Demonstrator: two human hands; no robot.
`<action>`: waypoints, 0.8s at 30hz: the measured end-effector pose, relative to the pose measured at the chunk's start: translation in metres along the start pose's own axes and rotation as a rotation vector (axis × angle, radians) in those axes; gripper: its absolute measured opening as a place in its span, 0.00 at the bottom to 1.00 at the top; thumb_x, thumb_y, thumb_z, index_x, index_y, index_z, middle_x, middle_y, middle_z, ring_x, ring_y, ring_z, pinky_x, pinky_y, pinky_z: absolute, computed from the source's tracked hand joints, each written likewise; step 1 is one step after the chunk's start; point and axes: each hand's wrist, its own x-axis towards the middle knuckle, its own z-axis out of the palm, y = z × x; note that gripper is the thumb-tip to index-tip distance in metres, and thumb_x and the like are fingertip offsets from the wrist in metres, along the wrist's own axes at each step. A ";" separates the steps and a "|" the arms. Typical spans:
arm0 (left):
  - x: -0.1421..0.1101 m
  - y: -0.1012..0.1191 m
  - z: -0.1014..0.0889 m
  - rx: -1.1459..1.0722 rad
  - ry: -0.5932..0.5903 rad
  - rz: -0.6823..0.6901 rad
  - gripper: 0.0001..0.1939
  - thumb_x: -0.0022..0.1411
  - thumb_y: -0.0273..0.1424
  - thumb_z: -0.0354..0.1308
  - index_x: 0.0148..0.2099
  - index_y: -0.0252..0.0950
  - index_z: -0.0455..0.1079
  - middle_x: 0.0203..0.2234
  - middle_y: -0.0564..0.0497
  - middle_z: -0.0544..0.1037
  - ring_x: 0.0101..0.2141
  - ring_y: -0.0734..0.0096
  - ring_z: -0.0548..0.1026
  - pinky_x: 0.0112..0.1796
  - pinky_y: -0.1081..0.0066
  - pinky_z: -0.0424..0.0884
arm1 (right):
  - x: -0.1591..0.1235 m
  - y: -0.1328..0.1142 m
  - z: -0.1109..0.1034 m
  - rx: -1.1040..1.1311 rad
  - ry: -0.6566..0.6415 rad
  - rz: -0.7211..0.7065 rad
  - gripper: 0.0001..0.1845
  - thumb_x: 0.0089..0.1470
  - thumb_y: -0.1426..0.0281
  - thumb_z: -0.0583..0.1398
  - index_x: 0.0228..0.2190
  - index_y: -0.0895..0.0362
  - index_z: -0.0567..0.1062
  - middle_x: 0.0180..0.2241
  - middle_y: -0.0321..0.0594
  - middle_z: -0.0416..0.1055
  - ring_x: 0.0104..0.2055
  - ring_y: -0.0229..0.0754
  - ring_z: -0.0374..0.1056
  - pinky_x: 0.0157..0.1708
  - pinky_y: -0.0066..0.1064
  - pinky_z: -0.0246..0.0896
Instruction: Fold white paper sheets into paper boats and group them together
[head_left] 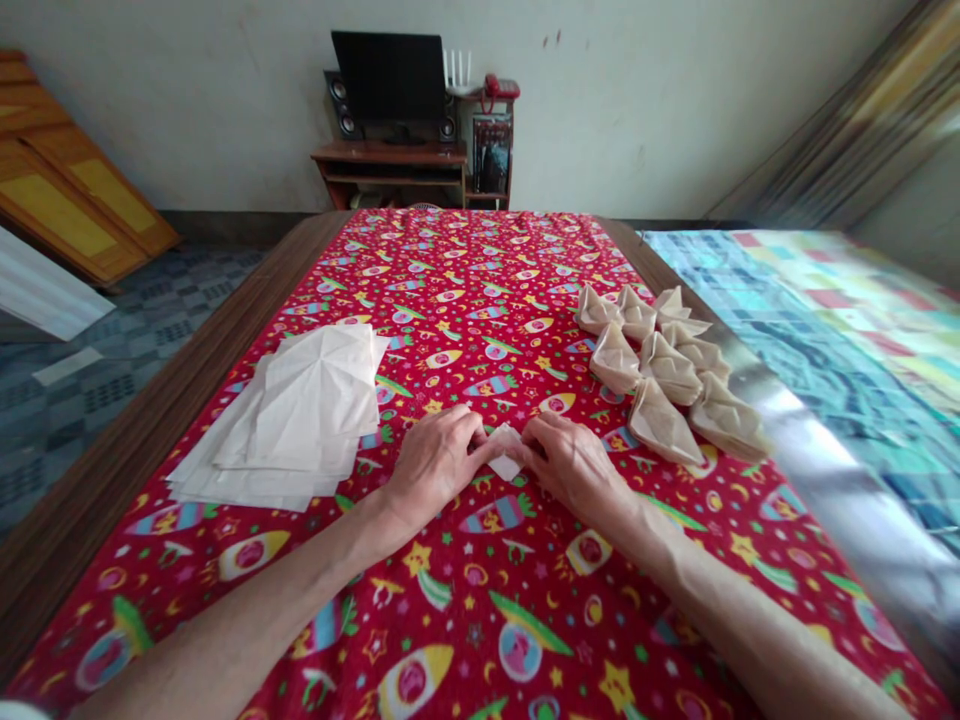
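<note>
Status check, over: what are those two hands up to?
Left hand, right hand both on a small folded paper. Paper sheets at left, folded paper boats at right.

Left hand point(435, 465): gripping a small folded paper point(504, 452) from one side
Right hand point(574, 465): holding that paper from the other side
Nearby: a paper stack point(289, 415) lying leftward, paper boats point(660, 370) clustering rightward on the red cloth point(480, 260)

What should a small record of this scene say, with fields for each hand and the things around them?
left hand: holds small folded white paper
right hand: holds the same paper from the other side
beside left hand: stack of white paper sheets, top sheet creased
beside right hand: group of folded paper boats
surface: red printed cloth on wooden table
far wall: monitor, red telephone
</note>
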 end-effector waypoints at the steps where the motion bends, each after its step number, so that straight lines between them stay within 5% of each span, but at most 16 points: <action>1: -0.001 -0.002 0.000 0.010 0.002 0.002 0.15 0.62 0.42 0.56 0.28 0.37 0.66 0.25 0.55 0.71 0.27 0.72 0.70 0.29 0.72 0.59 | 0.000 0.001 -0.001 0.013 -0.005 -0.007 0.12 0.59 0.64 0.57 0.26 0.57 0.68 0.27 0.36 0.65 0.26 0.35 0.60 0.26 0.26 0.50; 13: -0.006 -0.010 -0.003 0.008 0.020 0.013 0.10 0.59 0.35 0.60 0.29 0.37 0.66 0.26 0.55 0.72 0.28 0.72 0.71 0.30 0.73 0.61 | -0.010 0.002 -0.003 -0.047 0.043 -0.001 0.08 0.58 0.66 0.58 0.29 0.56 0.70 0.29 0.37 0.68 0.29 0.37 0.64 0.28 0.27 0.53; 19: -0.001 -0.014 -0.009 -0.226 -0.014 0.051 0.13 0.68 0.33 0.46 0.39 0.37 0.71 0.32 0.50 0.74 0.33 0.72 0.73 0.35 0.74 0.66 | -0.015 0.006 0.006 -0.027 0.169 -0.122 0.11 0.61 0.69 0.53 0.29 0.56 0.71 0.28 0.38 0.67 0.28 0.36 0.62 0.29 0.26 0.55; 24: 0.008 -0.013 -0.014 -0.301 -0.104 0.032 0.13 0.65 0.35 0.50 0.37 0.37 0.75 0.29 0.51 0.78 0.31 0.71 0.75 0.33 0.74 0.66 | -0.015 0.004 0.003 -0.094 0.236 -0.257 0.13 0.61 0.70 0.52 0.29 0.56 0.74 0.29 0.40 0.69 0.31 0.38 0.64 0.31 0.28 0.57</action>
